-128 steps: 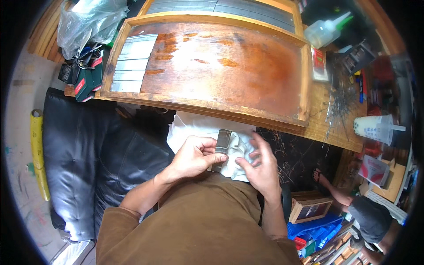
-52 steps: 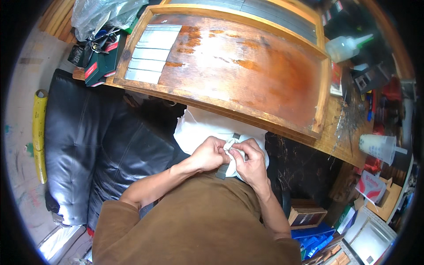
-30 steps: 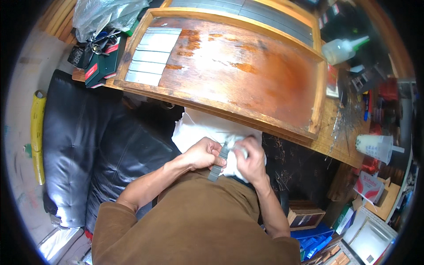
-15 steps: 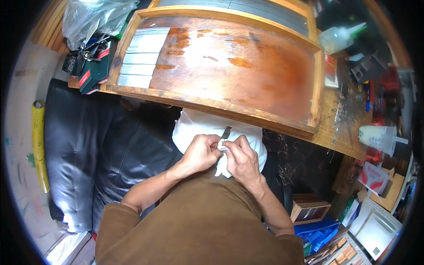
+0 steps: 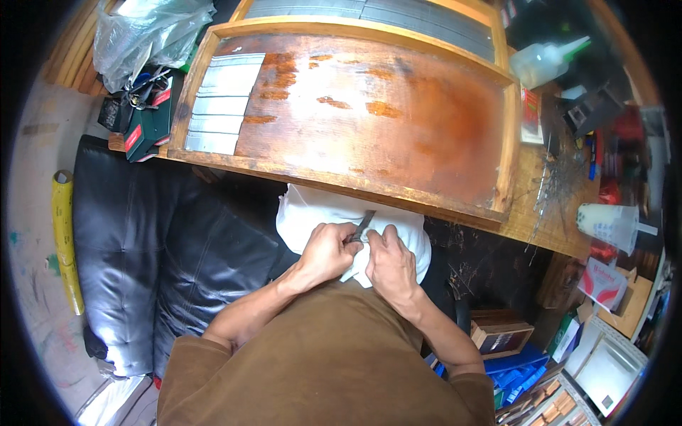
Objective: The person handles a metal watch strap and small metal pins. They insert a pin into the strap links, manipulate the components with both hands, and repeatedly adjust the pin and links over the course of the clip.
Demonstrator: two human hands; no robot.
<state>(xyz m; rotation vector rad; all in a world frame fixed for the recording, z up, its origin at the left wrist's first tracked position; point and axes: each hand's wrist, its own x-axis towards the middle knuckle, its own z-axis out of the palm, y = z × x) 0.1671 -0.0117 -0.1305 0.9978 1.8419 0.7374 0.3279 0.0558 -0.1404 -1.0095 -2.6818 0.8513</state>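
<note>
Ahead of the left hand (image 5: 331, 248) and right hand (image 5: 391, 264), the wooden tray (image 5: 419, 149) bars a level reach; we could pass above its bare boards. Farther right, we meet a wire tangle (image 5: 553, 183) and cup (image 5: 604, 224). Clearance underneath seems too shadowed to judge.

The person's left grip (image 5: 328, 251) holds a dark strip (image 5: 367, 220) while the right grip (image 5: 391, 268) pinches white cloth (image 5: 360, 265) against it.

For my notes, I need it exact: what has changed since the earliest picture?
The right hand, spread open at first, has moved left toward the left hand and now pinches the white cloth at the grey strip. The left hand still holds the strip; the wooden tray stays put.
</note>
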